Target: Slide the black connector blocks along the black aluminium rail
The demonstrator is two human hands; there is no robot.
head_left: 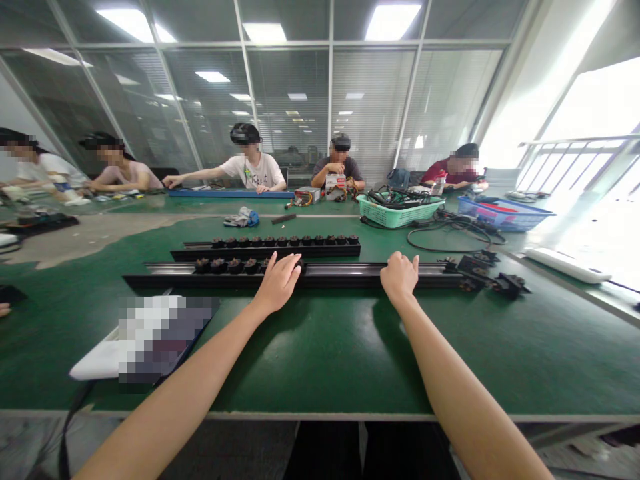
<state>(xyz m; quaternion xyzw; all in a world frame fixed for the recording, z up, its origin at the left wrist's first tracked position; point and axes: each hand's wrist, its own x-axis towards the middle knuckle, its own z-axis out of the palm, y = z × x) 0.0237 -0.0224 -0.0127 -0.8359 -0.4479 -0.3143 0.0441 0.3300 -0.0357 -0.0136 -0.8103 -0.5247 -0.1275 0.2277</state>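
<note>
A long black rail lies across the green table, with several round black parts in its left half. My left hand rests over the middle of the rail, fingers stretched out beside the row of parts. Farther right, my right hand is at the rail with its fingers curled; what they hold, if anything, is hidden. Behind stands a second, shorter black rail filled with a row of similar parts. Several loose black parts lie at the long rail's right end.
On the left lie a white device and a dark flat item. Farther back are a green basket of cables, a blue basket, a grey-blue cloth and a white power strip. Several people sit across the table.
</note>
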